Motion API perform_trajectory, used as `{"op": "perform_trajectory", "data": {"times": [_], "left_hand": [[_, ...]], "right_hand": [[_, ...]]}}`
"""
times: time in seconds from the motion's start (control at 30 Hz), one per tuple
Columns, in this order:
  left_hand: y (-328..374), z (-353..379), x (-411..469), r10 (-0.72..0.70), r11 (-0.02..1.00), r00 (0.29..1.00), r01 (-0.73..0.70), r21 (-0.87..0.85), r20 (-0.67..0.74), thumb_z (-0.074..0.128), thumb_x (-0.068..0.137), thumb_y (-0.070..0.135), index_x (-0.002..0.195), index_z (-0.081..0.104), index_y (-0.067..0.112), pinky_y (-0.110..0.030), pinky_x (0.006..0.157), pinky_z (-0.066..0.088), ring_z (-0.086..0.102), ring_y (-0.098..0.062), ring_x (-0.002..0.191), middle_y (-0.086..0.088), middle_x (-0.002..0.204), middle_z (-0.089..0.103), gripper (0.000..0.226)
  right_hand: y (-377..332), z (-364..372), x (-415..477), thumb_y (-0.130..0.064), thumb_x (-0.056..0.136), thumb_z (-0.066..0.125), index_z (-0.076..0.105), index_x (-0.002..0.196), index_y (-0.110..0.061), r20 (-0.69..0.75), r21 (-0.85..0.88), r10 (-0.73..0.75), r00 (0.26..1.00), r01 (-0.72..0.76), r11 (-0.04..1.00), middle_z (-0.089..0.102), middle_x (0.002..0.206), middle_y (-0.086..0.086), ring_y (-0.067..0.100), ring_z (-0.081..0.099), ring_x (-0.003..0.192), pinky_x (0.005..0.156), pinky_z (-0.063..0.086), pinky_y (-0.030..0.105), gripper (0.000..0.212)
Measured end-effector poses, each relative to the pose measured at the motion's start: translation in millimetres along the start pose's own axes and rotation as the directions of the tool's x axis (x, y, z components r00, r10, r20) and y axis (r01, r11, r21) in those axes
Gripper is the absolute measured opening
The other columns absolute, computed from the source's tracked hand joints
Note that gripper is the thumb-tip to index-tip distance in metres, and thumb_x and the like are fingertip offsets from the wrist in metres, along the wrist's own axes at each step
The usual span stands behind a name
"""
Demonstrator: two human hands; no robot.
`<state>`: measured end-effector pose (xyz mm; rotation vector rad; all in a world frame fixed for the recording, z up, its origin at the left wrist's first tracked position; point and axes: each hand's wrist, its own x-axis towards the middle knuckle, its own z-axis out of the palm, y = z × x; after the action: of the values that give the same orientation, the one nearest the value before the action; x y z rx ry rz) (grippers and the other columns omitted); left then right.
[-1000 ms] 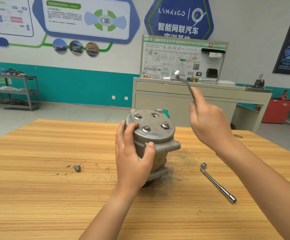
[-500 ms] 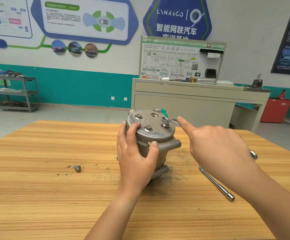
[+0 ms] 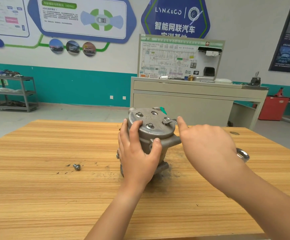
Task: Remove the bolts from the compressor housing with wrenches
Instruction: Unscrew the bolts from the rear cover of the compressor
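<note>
Left fingers: the left hand (image 3: 139,153) clasps the side of the grey cast-metal compressor housing (image 3: 156,135). Its fingers (image 3: 134,130) curl over the top rim and the thumb presses the near flank.
Right fingers: the right hand (image 3: 208,148) is wrapped round a slim steel combination wrench (image 3: 243,154), index finger straight along the shank. The open end sits on the bolt at the right of the top plate (image 3: 166,120). The ring end pokes out beyond the wrist.
Housing, place: upright on the striped wooden desk (image 3: 45,196), centre of the frame.
Housing, handling: probably heavy and rigid, with smooth curved metal that may be greasy. It could twist under wrench torque, so a firm clasp high on the body looks right.
Wrench, handling: thin and stiff. A hold far out on the shank should give leverage.
Bolts, counted: three hex flange bolts seated in the top plate, one empty hole (image 3: 153,113), and one loose bolt (image 3: 76,166) on the desk, left of centre.
Wrenches, counted: one in view.
</note>
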<state>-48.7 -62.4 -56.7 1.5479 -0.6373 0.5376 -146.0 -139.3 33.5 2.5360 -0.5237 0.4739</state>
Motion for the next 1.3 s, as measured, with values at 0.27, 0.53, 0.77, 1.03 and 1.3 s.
{"op": "perform_trajectory", "data": {"times": [0.27, 0.53, 0.77, 1.03, 1.3], "left_hand": [[-1.7, -1.9, -3.5, -0.027, 1.000, 1.000, 0.027, -0.012, -0.011, 0.041, 0.068, 0.055, 0.129, 0.045, 0.022, -0.052, 0.106, 0.031, 0.026, -0.020, 0.140, -0.001, 0.150, 0.023, 0.070], [-5.6, -6.7, 3.0, 0.015, 0.999, 0.998, -0.013, -0.037, 0.058, 0.039, 0.068, 0.053, 0.126, 0.044, 0.031, -0.048, 0.109, 0.029, 0.024, -0.009, 0.138, 0.005, 0.151, 0.024, 0.062], [-3.7, -6.6, 4.4, -0.011, 0.999, 0.999, 0.013, -0.044, 0.047, 0.039, 0.067, 0.054, 0.128, 0.044, 0.026, -0.047, 0.111, 0.026, 0.021, -0.009, 0.139, 0.002, 0.151, 0.024, 0.067], [-9.3, -6.8, 2.6, -0.020, 0.997, 1.000, 0.022, -0.080, 0.018, 0.038, 0.068, 0.052, 0.122, 0.042, 0.033, -0.040, 0.111, 0.027, 0.020, 0.001, 0.132, 0.001, 0.151, 0.024, 0.057], [-10.8, -8.0, 2.7, -0.004, 0.996, 1.000, 0.006, -0.092, 0.022, 0.039, 0.069, 0.052, 0.114, 0.035, 0.045, -0.027, 0.105, 0.025, 0.022, 0.003, 0.130, 0.000, 0.149, 0.027, 0.046]], "right_hand": [[14.4, 38.9, -9.4, -0.013, 0.070, 0.073, 0.068, 0.109, -0.013, -0.422, 0.038, 0.111, 0.900, -0.105, 0.994, 0.047, 0.047, 0.003, 0.024, 0.047, 0.032, 0.036, 0.019, 0.017, 0.040], [45.0, 90.1, 76.1, -0.005, 0.092, 0.049, 0.046, 0.132, -0.001, -0.413, 0.262, 0.100, 0.905, 0.013, 0.965, 0.042, 0.140, 0.015, 0.028, 0.038, 0.131, 0.103, 0.025, 0.052, 0.041], [27.8, 69.6, 137.2, -0.010, 0.096, 0.035, 0.027, 0.142, -0.007, -0.251, 0.205, -0.056, 0.966, 0.110, 0.973, 0.034, 0.146, 0.009, 0.021, 0.030, 0.134, 0.107, 0.021, 0.036, 0.046], [55.4, 53.1, 70.6, -0.021, 0.099, 0.035, 0.033, 0.135, -0.006, -0.371, 0.697, 0.281, 0.885, 0.065, 0.714, 0.058, 0.066, 0.012, 0.034, 0.055, 0.060, 0.052, 0.042, 0.038, 0.039], [49.8, 38.4, -12.0, -0.038, 0.098, 0.025, 0.014, 0.140, -0.043, -0.115, 0.215, -0.037, 0.993, 0.061, 0.975, 0.062, 0.079, -0.005, 0.019, 0.059, 0.071, 0.049, 0.035, 0.029, 0.044]]}}
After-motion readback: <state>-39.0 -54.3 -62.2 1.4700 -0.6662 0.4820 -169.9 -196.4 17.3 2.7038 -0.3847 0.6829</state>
